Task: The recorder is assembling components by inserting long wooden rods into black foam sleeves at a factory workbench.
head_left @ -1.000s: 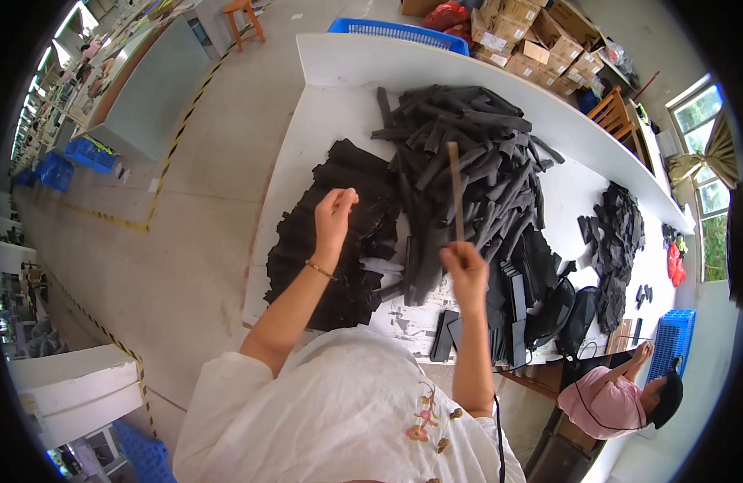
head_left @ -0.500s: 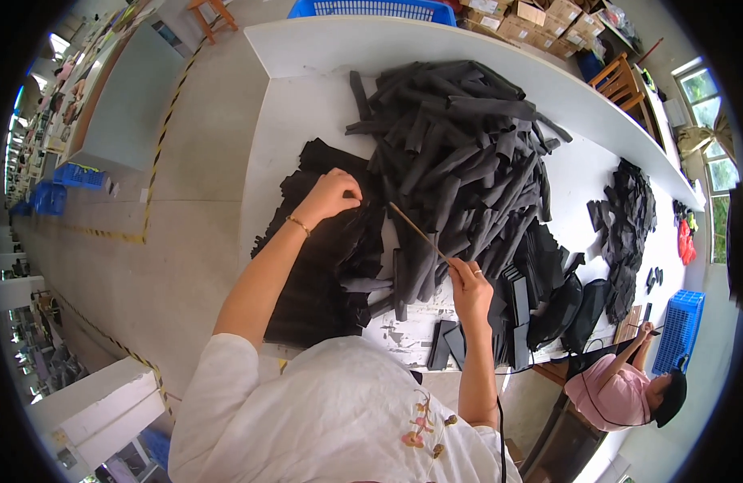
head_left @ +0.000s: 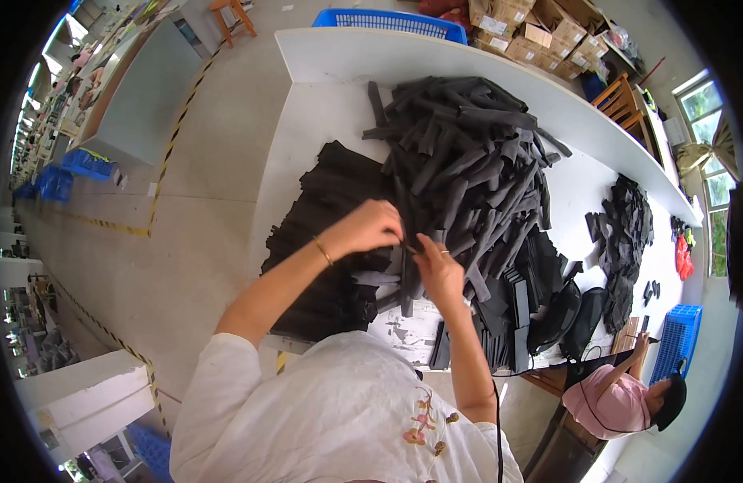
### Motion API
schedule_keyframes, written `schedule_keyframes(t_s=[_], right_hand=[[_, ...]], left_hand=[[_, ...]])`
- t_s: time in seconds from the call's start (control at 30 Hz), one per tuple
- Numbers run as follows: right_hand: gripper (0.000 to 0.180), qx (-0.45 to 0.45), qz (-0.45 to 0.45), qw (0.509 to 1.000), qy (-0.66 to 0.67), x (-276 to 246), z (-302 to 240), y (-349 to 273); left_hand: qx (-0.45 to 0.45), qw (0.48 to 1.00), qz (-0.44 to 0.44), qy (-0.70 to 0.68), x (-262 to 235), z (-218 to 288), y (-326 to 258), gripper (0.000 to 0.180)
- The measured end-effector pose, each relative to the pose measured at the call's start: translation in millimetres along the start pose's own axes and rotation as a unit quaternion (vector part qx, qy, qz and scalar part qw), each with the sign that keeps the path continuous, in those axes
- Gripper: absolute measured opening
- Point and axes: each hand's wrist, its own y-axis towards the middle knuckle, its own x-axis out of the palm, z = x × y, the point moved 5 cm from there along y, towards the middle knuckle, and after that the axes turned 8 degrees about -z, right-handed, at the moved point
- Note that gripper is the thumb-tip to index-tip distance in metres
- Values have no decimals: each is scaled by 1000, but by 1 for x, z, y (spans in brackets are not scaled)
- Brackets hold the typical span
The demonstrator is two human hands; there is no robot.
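My left hand (head_left: 370,226) is closed in a pinch over the edge of a flat stack of black fabric pieces (head_left: 319,233). What its fingertips hold, if anything, is too dark and small to make out. Close beside it, my right hand (head_left: 441,274) has its fingers closed around a thin brown stick, now mostly hidden between the hands. Just beyond both hands rises a large heap of dark grey fabric tubes (head_left: 476,161), some lying loose at its edges.
Flat black pieces (head_left: 490,315) and black pouches (head_left: 555,320) lie right of my right hand. Farther right is another dark pile (head_left: 623,241). A raised panel (head_left: 484,60) edges the white table. A person in pink (head_left: 605,398) works at the right, near a blue crate (head_left: 677,338).
My hands have come together: the left moved right and nearer to me, the right moved left. The stick, plainly visible before, is now mostly hidden. The whole view has shifted slightly.
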Motion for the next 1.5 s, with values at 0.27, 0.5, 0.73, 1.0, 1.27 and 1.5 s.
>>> schedule_keyframes(t_s=[0.27,0.5,0.73,1.0,1.27,1.5], right_hand=[[21,143,-156,834,509,58,-22,-58],[18,41,24,942,332,64,-82,-67],[13,116,-55,964,232,62,-81,-117],[17,172,-148,941,252,44,-65,-185],[23,186,-105,938,272,-20,-26,-207],[10,55,62,936,342,9,-96,-71]], left_hand=[[22,853,415,-316,-28,19,-120,63],[-49,534,413,-736,93,49,-101,20],[-61,529,464,-708,67,49,-116,21],[-100,572,550,-600,47,35,-136,18],[-30,517,610,-599,-16,19,-159,23],[-14,389,483,-784,83,6,-102,17]])
